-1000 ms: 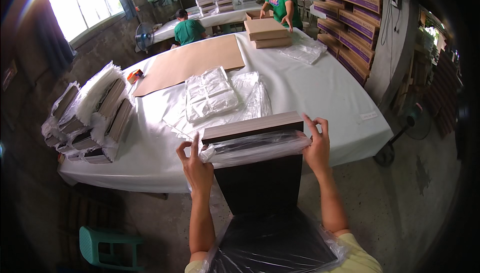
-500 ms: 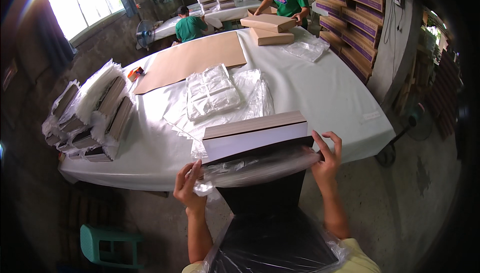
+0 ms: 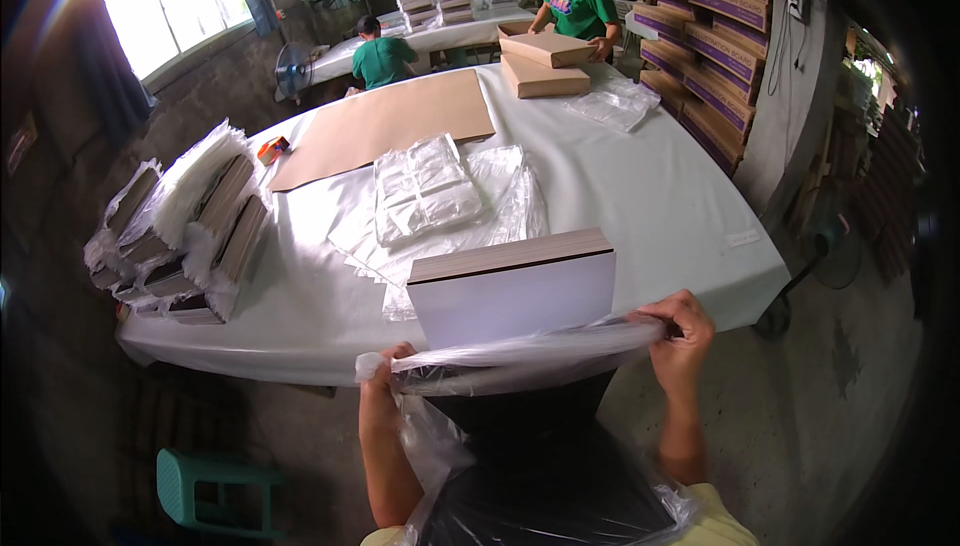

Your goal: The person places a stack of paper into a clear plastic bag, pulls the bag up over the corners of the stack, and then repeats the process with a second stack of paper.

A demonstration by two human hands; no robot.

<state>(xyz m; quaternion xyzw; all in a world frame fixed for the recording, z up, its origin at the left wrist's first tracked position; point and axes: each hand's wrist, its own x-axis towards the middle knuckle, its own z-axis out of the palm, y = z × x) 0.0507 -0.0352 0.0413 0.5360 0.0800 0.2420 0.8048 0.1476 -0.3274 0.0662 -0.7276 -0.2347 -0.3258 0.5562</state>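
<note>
A clear plastic bag (image 3: 540, 344) is stretched by its edge between my two hands, close to the table's front edge. My left hand (image 3: 384, 368) grips one end of the edge, its fingers partly covered by plastic. The other end is pinched in my right hand (image 3: 684, 330). Below the stretched edge, a black sheet or board (image 3: 520, 396) shows, with plastic over its lower part against my body. Just beyond the bag, a thick stack of boards (image 3: 515, 291) has a pale face toward me and grey-brown edges on top.
Flat clear bags (image 3: 425, 191) lie mid-table by a brown sheet (image 3: 385, 126) and a tape roll (image 3: 272, 150). Plastic-wrapped stacks (image 3: 185, 221) sit at left. Across the table, a person in green (image 3: 578, 6) handles brown boxes (image 3: 545, 71). A green stool (image 3: 220, 491) stands lower left.
My hands have moved farther apart and lower, the right one outward. The bag's edge is now pulled taut and covers the black edge. The person across has shifted the upper brown box slightly.
</note>
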